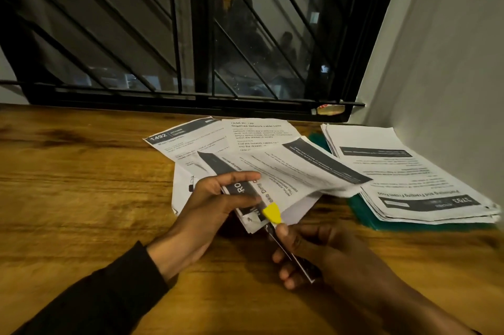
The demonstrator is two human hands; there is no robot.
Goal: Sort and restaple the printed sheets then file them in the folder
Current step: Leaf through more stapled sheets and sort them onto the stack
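Observation:
My left hand (pixel 218 198) grips a small bundle of printed sheets (pixel 289 171) by its near corner, thumb on top, and holds it lifted over the wooden table (pixel 81 184). My right hand (pixel 305 250) grips a slim dark tool with a yellow tip (pixel 272 213); that tip lies against the bundle's held corner. Loose printed sheets (pixel 188 138) lie flat behind the bundle. A thicker stack of sheets (pixel 403 173) rests on a green folder (pixel 365 214) at the right.
A barred window (pixel 191 34) stands along the table's far edge. A white wall (pixel 450 62) closes the right side, close to the stack. A small packet (pixel 330 109) sits on the window sill.

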